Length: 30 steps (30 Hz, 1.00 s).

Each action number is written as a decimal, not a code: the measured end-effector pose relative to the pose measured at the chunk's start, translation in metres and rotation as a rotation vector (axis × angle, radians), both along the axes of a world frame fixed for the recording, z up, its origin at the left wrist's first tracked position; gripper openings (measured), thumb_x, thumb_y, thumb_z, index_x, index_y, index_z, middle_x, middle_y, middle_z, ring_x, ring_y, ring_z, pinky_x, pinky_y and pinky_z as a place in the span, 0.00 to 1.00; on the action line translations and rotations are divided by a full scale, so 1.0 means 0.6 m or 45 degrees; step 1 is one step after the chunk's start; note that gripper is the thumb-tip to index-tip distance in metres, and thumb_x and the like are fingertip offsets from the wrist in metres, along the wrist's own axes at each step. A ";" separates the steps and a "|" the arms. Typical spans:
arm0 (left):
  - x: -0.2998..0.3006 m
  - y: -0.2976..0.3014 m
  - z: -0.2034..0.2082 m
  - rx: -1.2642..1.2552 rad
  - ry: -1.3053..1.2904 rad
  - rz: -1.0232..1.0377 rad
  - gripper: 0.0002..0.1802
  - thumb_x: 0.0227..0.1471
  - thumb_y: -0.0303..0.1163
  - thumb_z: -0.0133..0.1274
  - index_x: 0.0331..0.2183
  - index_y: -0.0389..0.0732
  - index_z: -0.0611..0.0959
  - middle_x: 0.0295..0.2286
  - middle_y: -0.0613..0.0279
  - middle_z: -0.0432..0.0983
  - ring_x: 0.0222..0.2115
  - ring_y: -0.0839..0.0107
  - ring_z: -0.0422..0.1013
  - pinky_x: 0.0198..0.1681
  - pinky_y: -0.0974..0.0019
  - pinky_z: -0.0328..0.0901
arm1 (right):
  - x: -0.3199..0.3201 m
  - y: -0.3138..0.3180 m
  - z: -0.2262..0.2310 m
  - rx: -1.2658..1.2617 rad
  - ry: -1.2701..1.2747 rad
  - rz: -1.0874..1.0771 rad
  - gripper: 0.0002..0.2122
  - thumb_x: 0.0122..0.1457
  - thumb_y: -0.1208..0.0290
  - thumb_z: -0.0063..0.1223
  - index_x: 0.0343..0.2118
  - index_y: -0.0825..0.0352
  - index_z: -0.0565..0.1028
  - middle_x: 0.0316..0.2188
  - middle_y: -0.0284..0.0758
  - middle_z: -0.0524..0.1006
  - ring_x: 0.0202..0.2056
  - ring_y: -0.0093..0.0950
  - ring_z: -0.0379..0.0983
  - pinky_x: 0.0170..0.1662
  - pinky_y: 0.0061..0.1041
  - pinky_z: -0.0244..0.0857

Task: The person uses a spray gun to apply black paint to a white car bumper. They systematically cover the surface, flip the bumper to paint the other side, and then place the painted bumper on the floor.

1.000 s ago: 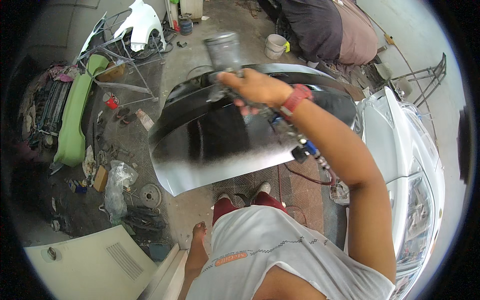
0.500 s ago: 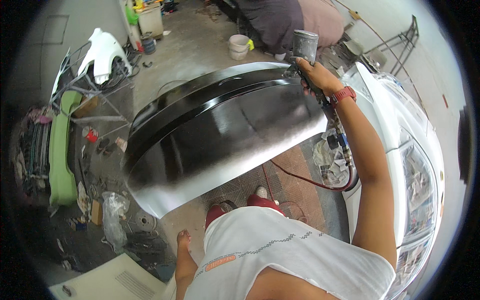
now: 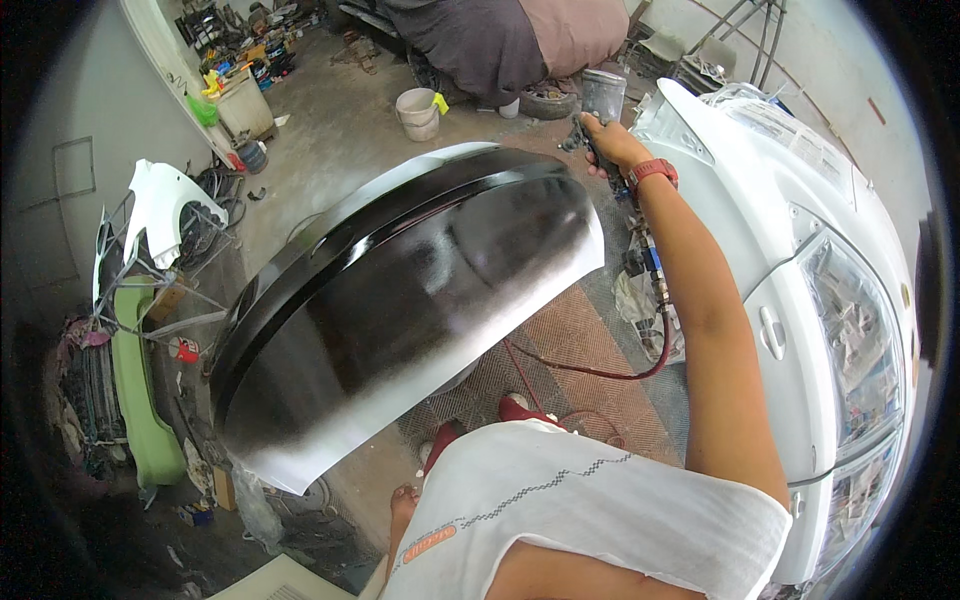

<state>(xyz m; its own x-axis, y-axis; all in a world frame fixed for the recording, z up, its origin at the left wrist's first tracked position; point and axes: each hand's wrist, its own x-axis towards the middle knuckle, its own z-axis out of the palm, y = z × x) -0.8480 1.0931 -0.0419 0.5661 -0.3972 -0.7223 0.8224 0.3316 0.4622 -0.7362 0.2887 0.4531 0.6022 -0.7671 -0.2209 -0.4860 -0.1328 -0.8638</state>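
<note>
My right hand [image 3: 620, 145], wearing a red wristwatch, is closed around the handle of a spray gun [image 3: 603, 97] with a grey cup on top. A dark red hose [image 3: 640, 374] runs down from the gun's handle. Gun and hand are beyond the far right end of a curved car panel [image 3: 400, 270], apart from it. The panel is glossy black over most of its face and fades to white along its near edge. My left hand [image 3: 404, 497] hangs low beside my shirt, its fingers curled, with nothing seen in it.
A white car [image 3: 740, 210] with paper-masked windows stands close on my right. At left are a green bumper [image 3: 140, 400] and a white fender [image 3: 160, 210] on a metal stand. A bucket [image 3: 417, 118] and a covered vehicle [image 3: 470, 50] are beyond the panel. The hose crosses the floor mat.
The view has shifted. My right hand has carried the spray gun from over the panel's far right corner to beyond its end. The grip on the gun is unchanged.
</note>
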 end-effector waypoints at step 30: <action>-0.055 -0.191 0.077 1.278 -0.624 -0.956 0.15 0.67 0.40 0.54 0.45 0.38 0.82 0.37 0.63 0.79 0.35 0.73 0.73 0.42 0.67 0.69 | -0.279 0.038 -0.185 0.005 -0.224 -0.056 0.21 0.76 0.53 0.44 0.52 0.69 0.76 0.20 0.30 0.74 0.18 0.20 0.70 0.20 0.22 0.62</action>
<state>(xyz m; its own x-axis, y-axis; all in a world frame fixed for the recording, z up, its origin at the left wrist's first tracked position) -0.8810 0.9782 0.0044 0.7284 -0.1458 -0.6695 0.3357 -0.7759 0.5341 -0.9033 0.3115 0.3424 0.5979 -0.7929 -0.1179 -0.3326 -0.1116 -0.9365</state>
